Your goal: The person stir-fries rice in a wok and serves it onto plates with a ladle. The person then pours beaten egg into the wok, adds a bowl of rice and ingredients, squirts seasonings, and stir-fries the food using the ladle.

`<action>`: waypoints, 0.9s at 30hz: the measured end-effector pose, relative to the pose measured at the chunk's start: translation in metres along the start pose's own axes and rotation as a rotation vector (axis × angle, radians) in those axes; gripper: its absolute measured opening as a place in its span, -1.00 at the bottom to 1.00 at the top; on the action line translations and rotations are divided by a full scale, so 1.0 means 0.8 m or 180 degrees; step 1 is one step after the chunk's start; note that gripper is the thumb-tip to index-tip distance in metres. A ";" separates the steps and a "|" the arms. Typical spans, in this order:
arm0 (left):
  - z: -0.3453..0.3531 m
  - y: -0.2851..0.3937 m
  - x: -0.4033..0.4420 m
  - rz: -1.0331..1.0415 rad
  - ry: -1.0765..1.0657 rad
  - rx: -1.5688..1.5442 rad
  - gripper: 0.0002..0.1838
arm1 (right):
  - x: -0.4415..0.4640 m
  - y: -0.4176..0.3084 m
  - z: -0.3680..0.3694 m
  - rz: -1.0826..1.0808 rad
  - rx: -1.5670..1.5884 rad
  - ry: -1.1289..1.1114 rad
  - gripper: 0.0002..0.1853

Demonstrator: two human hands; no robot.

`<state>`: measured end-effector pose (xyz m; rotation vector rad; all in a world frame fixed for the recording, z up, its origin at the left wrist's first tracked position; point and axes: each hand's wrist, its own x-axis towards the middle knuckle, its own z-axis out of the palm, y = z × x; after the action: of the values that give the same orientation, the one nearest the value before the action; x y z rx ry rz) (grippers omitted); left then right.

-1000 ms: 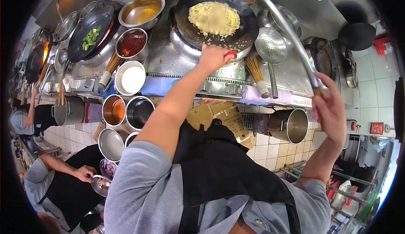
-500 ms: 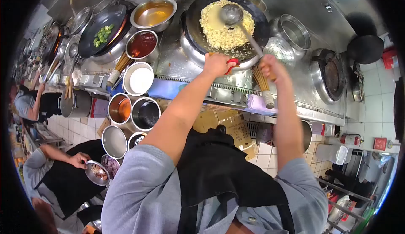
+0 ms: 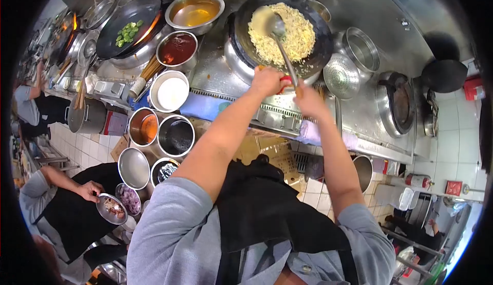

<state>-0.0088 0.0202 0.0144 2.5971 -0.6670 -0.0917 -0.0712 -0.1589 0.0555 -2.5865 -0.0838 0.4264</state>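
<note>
A large black wok [image 3: 241, 31] on the burner holds a mound of yellowish fried rice [image 3: 295, 33]. My left hand [image 3: 267, 81] is closed on the wok's near edge, with a red cloth beside its fingers. My right hand [image 3: 309, 100] grips the handle end of a metal ladle [image 3: 280, 38]. The ladle's bowl rests at the rice, left of the mound's middle. Both hands are close together at the wok's near side. To the right of the wok lies a perforated skimmer [image 3: 341, 76], its handle pointing toward me.
Left of the wok are bowls of yellow liquid [image 3: 195, 14] and red sauce [image 3: 177, 49], and a white-filled pot [image 3: 171, 93]. Another wok [image 3: 110, 36] holds green vegetables. At lower left, a co-worker's hand [image 3: 90, 190] holds a metal bowl [image 3: 112, 209]. An empty burner [image 3: 395, 103] stands right.
From far right, my right hand has come in beside my left, bringing the ladle from above the wok down to the rice. The rice has shifted and spread. My left hand stays at the wok's edge.
</note>
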 end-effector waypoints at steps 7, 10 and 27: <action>0.007 -0.014 0.008 0.0125 0.0203 0.0004 -0.55 | -0.046 0.087 0.065 0.1084 0.2335 -0.0385 -0.53; 0.002 -0.007 0.009 0.0030 0.0056 0.0234 -0.52 | -0.034 0.089 0.074 0.0133 -0.0076 0.1508 -0.47; 0.009 0.001 0.002 -0.0256 0.0233 0.0205 -0.49 | -0.010 0.035 -0.007 0.0492 0.1653 0.0690 -0.62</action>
<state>-0.0092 0.0161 0.0081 2.6750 -0.5482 -0.0003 -0.0774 -0.1871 0.0485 -2.1128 0.2698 0.1857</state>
